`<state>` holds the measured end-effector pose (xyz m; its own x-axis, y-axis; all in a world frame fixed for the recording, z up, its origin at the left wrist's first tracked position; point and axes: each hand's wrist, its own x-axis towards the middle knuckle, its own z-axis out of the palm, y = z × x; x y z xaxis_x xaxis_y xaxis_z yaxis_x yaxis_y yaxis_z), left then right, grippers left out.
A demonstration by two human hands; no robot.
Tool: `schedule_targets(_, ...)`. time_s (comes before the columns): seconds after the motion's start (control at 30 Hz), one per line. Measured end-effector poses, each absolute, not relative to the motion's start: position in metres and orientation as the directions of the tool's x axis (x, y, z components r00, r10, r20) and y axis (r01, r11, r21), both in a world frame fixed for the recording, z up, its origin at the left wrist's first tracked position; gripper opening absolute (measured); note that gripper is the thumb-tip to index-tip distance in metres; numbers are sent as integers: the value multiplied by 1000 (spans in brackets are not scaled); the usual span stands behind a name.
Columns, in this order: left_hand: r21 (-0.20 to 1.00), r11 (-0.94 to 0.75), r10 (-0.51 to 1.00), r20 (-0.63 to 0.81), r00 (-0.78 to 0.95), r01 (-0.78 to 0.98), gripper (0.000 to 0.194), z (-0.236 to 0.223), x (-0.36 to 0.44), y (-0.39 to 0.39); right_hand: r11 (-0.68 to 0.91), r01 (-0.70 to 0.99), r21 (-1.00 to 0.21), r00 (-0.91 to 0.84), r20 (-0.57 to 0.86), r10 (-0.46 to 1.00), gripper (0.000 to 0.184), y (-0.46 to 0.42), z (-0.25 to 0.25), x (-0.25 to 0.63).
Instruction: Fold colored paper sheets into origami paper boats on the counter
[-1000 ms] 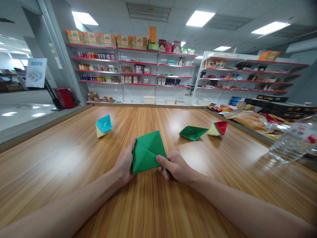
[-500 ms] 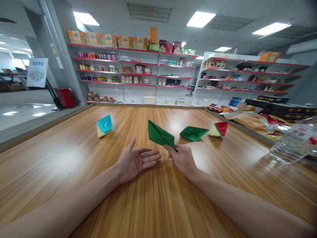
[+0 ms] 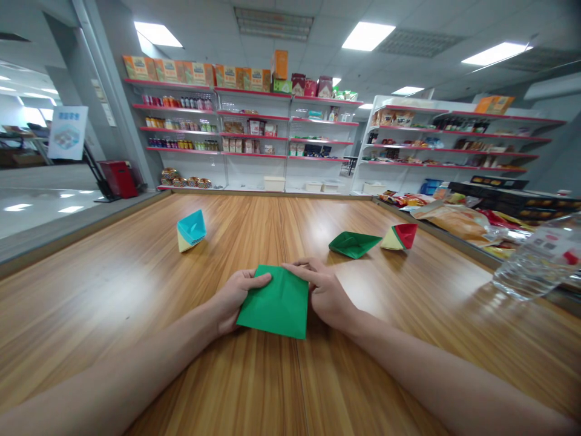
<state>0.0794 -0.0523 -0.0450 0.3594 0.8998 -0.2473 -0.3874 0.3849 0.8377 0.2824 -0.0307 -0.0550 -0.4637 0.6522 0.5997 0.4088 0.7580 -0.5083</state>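
Observation:
A green folded paper [image 3: 276, 306] lies nearly square in front of me, tilted, with creases near its top. My left hand [image 3: 238, 297] grips its left side, thumb on the face and the other fingers hidden behind. At the upper right edge, my right hand [image 3: 324, 293] has its index finger along the top and the other fingers curled at the side, partly hidden by the paper. Farther right sit a dark green paper boat [image 3: 354, 244] and a red and cream folded paper piece [image 3: 400, 236]. A blue and cream paper boat [image 3: 192, 230] stands at left.
The wooden table [image 3: 181, 375] has a raised rim. A clear plastic bottle [image 3: 535, 260] stands at the right edge, near packaged snacks [image 3: 458, 219]. Stocked shelves [image 3: 254, 115] line the back, and a sign board [image 3: 68, 133] stands at far left.
The green paper has come down toward me and turned its flat face up. My left hand, open and empty before, now grips its left side; my right hand has shifted to its upper right edge.

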Motion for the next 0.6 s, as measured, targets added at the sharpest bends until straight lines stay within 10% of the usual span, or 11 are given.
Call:
schedule_targets(0.17,847,365,904,-223,365,-388,29,-47,79,-52,779,305,-548,-526,585,617,61,-36,-51,282)
schedule_targets(0.4,865,325,916,-186,356,-382,21,-48,79,-52,928,343,-143,-706,613,355,53,-51,-35,279)
schedule_targets(0.6,861,339,909,-196,369,-379,21,-47,79,-53,942,325,-89,-839,432,330,39,-49,-35,280)
